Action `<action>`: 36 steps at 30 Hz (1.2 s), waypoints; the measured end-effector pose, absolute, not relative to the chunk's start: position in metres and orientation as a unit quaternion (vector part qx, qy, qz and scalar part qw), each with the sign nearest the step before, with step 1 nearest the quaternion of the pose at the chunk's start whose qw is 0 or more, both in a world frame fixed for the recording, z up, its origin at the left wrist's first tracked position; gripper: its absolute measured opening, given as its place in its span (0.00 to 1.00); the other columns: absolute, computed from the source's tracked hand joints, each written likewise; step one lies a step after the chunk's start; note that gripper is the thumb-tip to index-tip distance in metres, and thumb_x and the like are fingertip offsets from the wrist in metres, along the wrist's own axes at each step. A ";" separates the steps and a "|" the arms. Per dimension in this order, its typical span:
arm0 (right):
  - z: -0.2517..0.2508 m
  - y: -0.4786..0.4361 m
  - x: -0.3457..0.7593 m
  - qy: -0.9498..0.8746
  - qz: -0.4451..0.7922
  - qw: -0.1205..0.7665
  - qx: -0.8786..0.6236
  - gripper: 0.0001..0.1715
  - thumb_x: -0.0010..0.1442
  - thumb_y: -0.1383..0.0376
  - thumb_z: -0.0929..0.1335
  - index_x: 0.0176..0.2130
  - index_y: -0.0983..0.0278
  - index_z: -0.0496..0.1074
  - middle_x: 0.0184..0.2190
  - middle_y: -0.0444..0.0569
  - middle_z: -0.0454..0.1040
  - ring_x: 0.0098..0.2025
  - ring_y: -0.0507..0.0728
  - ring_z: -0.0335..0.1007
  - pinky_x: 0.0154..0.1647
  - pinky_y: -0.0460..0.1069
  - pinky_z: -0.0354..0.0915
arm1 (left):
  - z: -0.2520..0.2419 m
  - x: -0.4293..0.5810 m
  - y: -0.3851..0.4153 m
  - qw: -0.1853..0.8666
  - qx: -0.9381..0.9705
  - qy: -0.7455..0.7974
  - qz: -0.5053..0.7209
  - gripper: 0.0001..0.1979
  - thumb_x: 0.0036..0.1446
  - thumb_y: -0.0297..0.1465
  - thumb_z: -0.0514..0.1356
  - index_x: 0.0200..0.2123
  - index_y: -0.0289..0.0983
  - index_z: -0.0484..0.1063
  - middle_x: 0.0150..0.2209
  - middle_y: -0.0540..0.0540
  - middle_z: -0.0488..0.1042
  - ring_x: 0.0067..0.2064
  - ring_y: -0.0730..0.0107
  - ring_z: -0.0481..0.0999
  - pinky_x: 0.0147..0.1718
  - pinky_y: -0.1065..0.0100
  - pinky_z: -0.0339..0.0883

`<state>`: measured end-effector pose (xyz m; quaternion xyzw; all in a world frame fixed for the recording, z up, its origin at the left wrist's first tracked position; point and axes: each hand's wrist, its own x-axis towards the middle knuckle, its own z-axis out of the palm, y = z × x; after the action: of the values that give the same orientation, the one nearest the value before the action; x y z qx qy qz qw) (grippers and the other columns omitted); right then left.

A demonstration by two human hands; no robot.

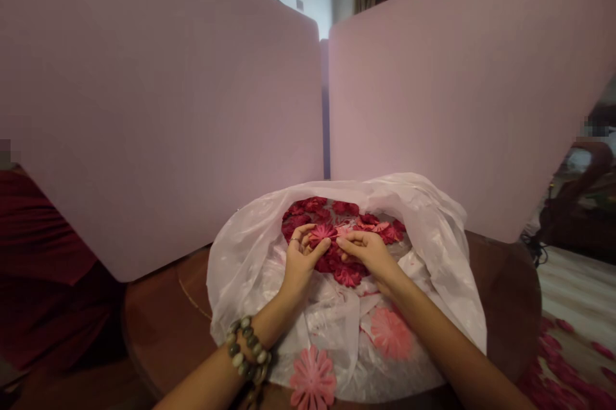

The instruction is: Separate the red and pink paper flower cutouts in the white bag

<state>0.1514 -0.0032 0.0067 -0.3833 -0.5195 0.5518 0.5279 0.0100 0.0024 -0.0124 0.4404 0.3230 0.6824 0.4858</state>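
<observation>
- While my left hand [299, 264] curls over the pile, its thumb and fingertips close on a pink-red paper flower [322, 234], holding it up in the middle where both hands can reach it.
- Right opposite, my right hand [366, 257] has its thumb and forefinger pinched together at a paler pink piece [344, 230] just beside that flower; how much of it they grip, I can't tell from here.
- Right under my palms lie the dark red paper flowers [347, 275], heaped inside a white plastic bag [423, 230]. Its mouth is folded back, it looks, so that the heap lies open to my fingers.
- Well clear of the heap, a salmon-pink paper flower [391, 333] rests on the bag, and a brighter pink paper flower [312, 379] sits at its near edge, close to my wrists.
- Beneath it all is a round wooden table [505, 288], with the bag spread wide across it, probably to keep the loose flowers together.
- Behind the table stand two pale pink boards [163, 108], tilted apart, perhaps as a screen.
- Off to the right, more red flowers [563, 365] lie scattered on the floor.
</observation>
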 end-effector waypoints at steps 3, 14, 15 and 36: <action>0.010 -0.004 0.152 -0.537 0.539 0.533 -0.370 0.18 0.39 0.54 0.75 0.24 0.65 0.73 0.19 0.40 0.69 0.21 0.49 0.61 0.26 0.46 0.61 | -0.012 0.010 0.003 0.497 0.439 0.301 0.685 0.22 0.38 0.30 0.71 0.38 0.39 0.68 0.27 0.56 0.72 0.29 0.76 0.72 0.34 0.74 0.64; 0.013 -0.009 0.149 -0.580 0.540 0.518 -0.322 0.09 0.45 0.61 0.73 0.23 0.64 0.74 0.21 0.42 0.70 0.25 0.50 0.62 0.30 0.46 0.59 | -0.013 0.018 -0.006 0.597 0.324 0.286 0.676 0.18 0.38 0.30 0.69 0.32 0.40 0.65 0.32 0.54 0.71 0.31 0.76 0.71 0.34 0.72 0.66; 0.014 -0.010 0.148 -0.588 0.524 0.520 -0.331 0.09 0.45 0.61 0.73 0.24 0.64 0.75 0.21 0.42 0.71 0.25 0.51 0.63 0.30 0.47 0.60 | -0.016 0.019 -0.006 0.588 0.339 0.289 0.675 0.17 0.37 0.28 0.68 0.32 0.40 0.66 0.33 0.54 0.70 0.31 0.75 0.70 0.34 0.73 0.65; 0.014 -0.003 0.155 -0.502 0.479 0.606 -0.389 0.13 0.41 0.57 0.73 0.22 0.65 0.72 0.17 0.40 0.66 0.18 0.48 0.56 0.19 0.44 0.52 | 0.002 0.012 -0.018 0.473 0.562 0.349 0.582 0.17 0.46 0.26 0.66 0.42 0.41 0.78 0.49 0.46 0.77 0.56 0.57 0.69 0.59 0.63 0.53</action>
<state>0.1550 -0.0028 0.0141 -0.3894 -0.5016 0.4789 0.6062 0.0115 -0.0182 0.0020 0.5622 0.3495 0.5816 0.4728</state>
